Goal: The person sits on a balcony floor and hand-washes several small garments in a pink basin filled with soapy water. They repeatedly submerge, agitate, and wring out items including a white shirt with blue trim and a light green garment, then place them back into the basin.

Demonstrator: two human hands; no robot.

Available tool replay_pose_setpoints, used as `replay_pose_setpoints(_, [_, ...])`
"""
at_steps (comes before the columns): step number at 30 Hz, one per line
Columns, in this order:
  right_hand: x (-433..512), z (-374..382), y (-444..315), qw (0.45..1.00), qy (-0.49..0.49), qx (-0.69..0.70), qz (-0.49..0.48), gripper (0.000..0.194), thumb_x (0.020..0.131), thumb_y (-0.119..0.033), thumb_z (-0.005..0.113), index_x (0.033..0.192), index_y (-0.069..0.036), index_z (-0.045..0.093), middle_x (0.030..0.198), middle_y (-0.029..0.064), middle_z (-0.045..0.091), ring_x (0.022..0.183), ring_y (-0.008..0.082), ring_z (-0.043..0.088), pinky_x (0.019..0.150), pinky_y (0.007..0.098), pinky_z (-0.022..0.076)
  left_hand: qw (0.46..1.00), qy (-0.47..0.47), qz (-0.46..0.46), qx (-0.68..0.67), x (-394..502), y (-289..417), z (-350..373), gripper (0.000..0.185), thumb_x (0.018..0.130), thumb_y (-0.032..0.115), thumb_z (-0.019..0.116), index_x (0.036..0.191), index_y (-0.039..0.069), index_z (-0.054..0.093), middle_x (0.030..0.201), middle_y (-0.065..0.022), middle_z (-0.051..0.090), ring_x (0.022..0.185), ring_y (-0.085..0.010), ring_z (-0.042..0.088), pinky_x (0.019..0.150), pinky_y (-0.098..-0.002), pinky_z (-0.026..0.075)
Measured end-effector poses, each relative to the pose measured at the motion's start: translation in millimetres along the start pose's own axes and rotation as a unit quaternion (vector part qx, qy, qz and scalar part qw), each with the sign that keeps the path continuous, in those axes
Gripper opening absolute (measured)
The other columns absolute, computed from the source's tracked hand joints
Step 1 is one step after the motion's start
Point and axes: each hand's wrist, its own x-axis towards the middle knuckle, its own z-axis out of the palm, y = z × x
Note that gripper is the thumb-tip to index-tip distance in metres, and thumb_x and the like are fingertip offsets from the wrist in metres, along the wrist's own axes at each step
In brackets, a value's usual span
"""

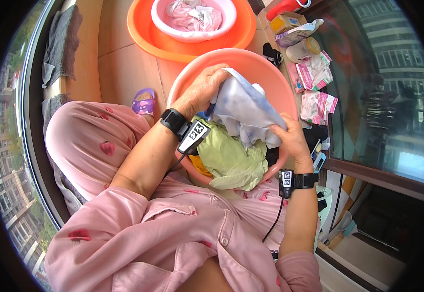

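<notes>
A white and pale-blue mottled cloth (243,100) is stretched between my two hands above a salmon-pink plastic basin (266,67). My left hand (206,85) grips its upper left edge, while my right hand (290,137) pinches its lower right edge. Below the cloth, a light-green garment (230,155) lies in the basin and drapes over its near rim. Orange-yellow fabric (199,166) shows at the left beside it, and dark fabric (272,155) at the right. Part of the basin's contents is hidden by the raised cloth.
Beyond stands an orange basin (144,42) holding a smaller pink basin (157,22) with pink-and-white clothes. Along the right ledge are a jar (303,50), opened pink packets (314,71) and a blue-handled brush (319,162). Grey towels (64,43) hang at the left by the window.
</notes>
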Motion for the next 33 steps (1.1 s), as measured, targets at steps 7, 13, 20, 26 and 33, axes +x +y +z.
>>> replay_pose_setpoints(7, [14.3, 15.1, 14.3, 0.911, 0.144, 0.386, 0.028, 0.028, 0.092, -0.008, 0.057, 0.118, 0.004, 0.061, 0.11, 0.0096, 0.067, 0.101, 0.0153, 0.061, 0.09, 0.0305, 0.047, 0.947, 0.021, -0.176, -0.268, 7.9, -35.8, 11.3, 0.036, 0.094, 0.026, 0.057, 0.122, 0.003, 0.057, 0.108, -0.0084, 0.066, 0.098, -0.0191, 0.065, 0.089, -0.0349, 0.053])
replay_pose_setpoints(13, [28.1, 75.5, -4.9, 0.969, 0.2, -0.134, -0.054, 0.036, 0.089, -0.01, 0.062, 0.125, -0.009, 0.059, 0.097, 0.0178, 0.069, 0.084, 0.0278, 0.069, 0.075, 0.0352, 0.0524, 0.959, 0.024, -0.108, -0.262, 17.5, -82.2, 27.8, 0.019, 0.101, 0.025, 0.057, 0.108, 0.008, 0.052, 0.088, -0.0068, 0.063, 0.081, -0.0186, 0.064, 0.078, -0.0356, 0.057])
replay_pose_setpoints(20, [51.8, 91.7, -5.8, 0.946, 0.075, -0.285, -0.134, 0.019, 0.093, -0.026, 0.058, 0.087, -0.008, 0.058, 0.075, 0.0199, 0.065, 0.071, 0.0408, 0.065, 0.062, 0.0509, 0.0487, 0.929, 0.157, -0.18, -0.281, 13.3, -105.0, 52.5, 0.036, 0.105, 0.035, 0.041, 0.096, 0.006, 0.059, 0.087, -0.008, 0.062, 0.076, -0.0206, 0.061, 0.068, -0.0378, 0.053])
replay_pose_setpoints(26, [61.9, 96.5, -10.8, 0.934, 0.214, -0.276, -0.081, 0.027, 0.097, -0.027, 0.053, 0.084, -0.004, 0.058, 0.069, 0.0246, 0.062, 0.067, 0.0465, 0.062, 0.061, 0.0558, 0.0463, 0.955, 0.161, -0.214, -0.128, 3.8, -84.4, 59.5, 0.038, 0.103, 0.029, 0.039, 0.103, -0.001, 0.063, 0.097, -0.0143, 0.067, 0.083, -0.0224, 0.063, 0.07, -0.0406, 0.051])
replay_pose_setpoints(33, [62.3, 98.8, -22.2, 0.949, 0.147, -0.277, -0.022, 0.027, 0.095, -0.027, 0.054, 0.082, -0.004, 0.06, 0.07, 0.0242, 0.063, 0.067, 0.0443, 0.063, 0.06, 0.0542, 0.0468, 0.906, 0.209, -0.225, -0.29, 4.9, -82.9, 64.3, 0.034, 0.101, 0.029, 0.043, 0.103, -0.001, 0.059, 0.101, -0.0124, 0.066, 0.087, -0.0248, 0.062, 0.072, -0.0425, 0.052])
